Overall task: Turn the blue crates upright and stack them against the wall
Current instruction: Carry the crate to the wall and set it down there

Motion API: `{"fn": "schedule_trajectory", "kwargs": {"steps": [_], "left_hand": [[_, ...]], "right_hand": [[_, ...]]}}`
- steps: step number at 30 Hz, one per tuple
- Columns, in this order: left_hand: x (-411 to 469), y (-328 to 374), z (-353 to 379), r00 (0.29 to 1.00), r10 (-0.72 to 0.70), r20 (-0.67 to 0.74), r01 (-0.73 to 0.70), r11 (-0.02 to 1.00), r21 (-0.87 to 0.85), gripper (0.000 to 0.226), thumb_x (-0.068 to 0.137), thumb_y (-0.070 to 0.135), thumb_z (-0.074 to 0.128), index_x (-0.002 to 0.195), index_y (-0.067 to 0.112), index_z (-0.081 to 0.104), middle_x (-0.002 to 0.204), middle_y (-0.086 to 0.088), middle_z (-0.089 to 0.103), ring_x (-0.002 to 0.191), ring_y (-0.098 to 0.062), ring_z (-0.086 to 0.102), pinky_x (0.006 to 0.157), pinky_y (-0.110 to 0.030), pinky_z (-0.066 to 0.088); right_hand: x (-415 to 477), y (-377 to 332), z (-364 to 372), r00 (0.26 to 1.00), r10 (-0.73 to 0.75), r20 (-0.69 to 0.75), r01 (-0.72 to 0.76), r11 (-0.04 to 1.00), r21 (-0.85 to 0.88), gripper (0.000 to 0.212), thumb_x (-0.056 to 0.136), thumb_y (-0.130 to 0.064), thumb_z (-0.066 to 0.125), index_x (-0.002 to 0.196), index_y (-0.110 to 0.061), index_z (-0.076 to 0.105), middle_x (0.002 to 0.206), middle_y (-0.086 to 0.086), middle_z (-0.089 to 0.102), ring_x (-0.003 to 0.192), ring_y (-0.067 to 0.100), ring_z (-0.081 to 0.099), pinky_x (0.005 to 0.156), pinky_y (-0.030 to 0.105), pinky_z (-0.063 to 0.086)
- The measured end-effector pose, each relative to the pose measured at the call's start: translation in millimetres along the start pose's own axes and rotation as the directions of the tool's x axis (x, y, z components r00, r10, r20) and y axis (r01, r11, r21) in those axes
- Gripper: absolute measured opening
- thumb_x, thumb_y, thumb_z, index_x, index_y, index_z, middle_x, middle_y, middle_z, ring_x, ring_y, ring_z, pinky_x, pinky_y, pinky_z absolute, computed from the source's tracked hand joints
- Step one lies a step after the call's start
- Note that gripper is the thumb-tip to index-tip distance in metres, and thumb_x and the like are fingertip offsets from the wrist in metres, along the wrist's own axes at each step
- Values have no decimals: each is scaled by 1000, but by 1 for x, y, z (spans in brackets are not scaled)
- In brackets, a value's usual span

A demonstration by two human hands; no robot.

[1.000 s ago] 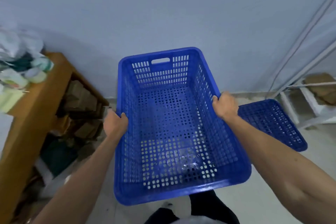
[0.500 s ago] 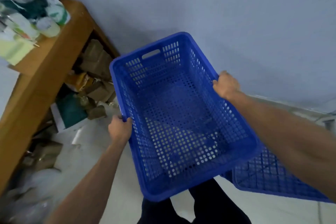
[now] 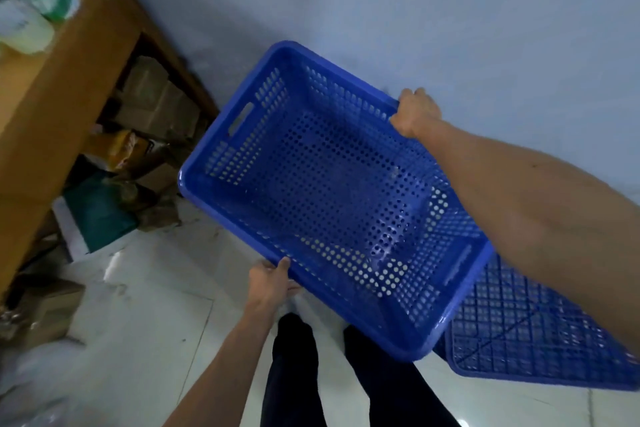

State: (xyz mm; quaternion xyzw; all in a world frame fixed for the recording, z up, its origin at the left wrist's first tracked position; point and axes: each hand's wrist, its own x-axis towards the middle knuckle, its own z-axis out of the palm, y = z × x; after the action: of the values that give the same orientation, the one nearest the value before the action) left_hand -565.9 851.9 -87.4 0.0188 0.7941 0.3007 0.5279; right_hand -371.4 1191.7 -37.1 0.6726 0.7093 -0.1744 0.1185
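In the head view we hold the blue crate (image 3: 329,191) off the floor (image 3: 156,322), open side up and tilted, close to the wall (image 3: 450,10). Our left hand (image 3: 268,282) grasps its near long rim and our right hand (image 3: 414,113) grasps the far one. A second crate (image 3: 519,333) lies bottom up on the floor, partly beneath it. The wooden bench (image 3: 52,90) stands at left.

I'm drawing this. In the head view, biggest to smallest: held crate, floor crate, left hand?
Largest: held crate. Then floor crate, though it is partly hidden and cut off. Smallest: left hand.
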Motion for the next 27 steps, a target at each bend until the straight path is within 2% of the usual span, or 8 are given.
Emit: {"fn": "schedule_trajectory", "kwargs": {"steps": [6,11,14,17,21,27], "left_hand": [[-3,15,30,991,-75,112,92,984,-150,22,103,18,52,117,1,53,95,-23,71,76,-31,76,57,-30,62],[0,16,54,980,-83,179,120,971,-209,26,102,17,54,123,1,55,104,-25,72,76,-29,77,64,-32,63],[0,17,66,979,-81,186,125,963,-239,29,102,16,53,126,0,53,104,-24,72,73,-26,77,60,-30,63],[1,18,76,978,-100,181,149,947,-285,25,103,15,52,121,-2,52,100,-22,71,66,-22,76,56,-27,61],[8,20,81,981,-93,172,140,947,-290,17,103,17,52,110,2,50,96,-23,70,66,-21,76,59,-28,62],[12,31,87,973,-162,167,198,953,-230,16,103,17,51,92,8,42,87,-21,66,73,-26,74,72,-38,62]], "right_hand": [[37,-25,-16,999,-38,-38,35,996,-78,43,96,-26,51,135,-8,45,136,18,41,119,38,47,99,51,38],[59,-40,-20,991,-109,-78,97,984,-146,40,96,-26,51,132,-7,47,133,18,43,114,37,49,97,49,37],[71,-44,-18,990,-130,-62,118,979,-164,43,97,-29,51,133,-7,47,135,18,42,116,38,48,98,49,36],[81,-48,-13,989,-144,-29,137,977,-164,46,97,-30,51,136,-6,45,139,19,39,120,39,47,101,51,35],[91,-48,-9,990,-139,12,139,979,-147,52,98,-29,51,143,-5,38,146,21,31,124,41,42,103,52,35],[95,-38,-4,982,-170,85,181,975,-132,65,96,-24,50,152,-7,23,154,18,19,132,42,34,108,55,32]]}}
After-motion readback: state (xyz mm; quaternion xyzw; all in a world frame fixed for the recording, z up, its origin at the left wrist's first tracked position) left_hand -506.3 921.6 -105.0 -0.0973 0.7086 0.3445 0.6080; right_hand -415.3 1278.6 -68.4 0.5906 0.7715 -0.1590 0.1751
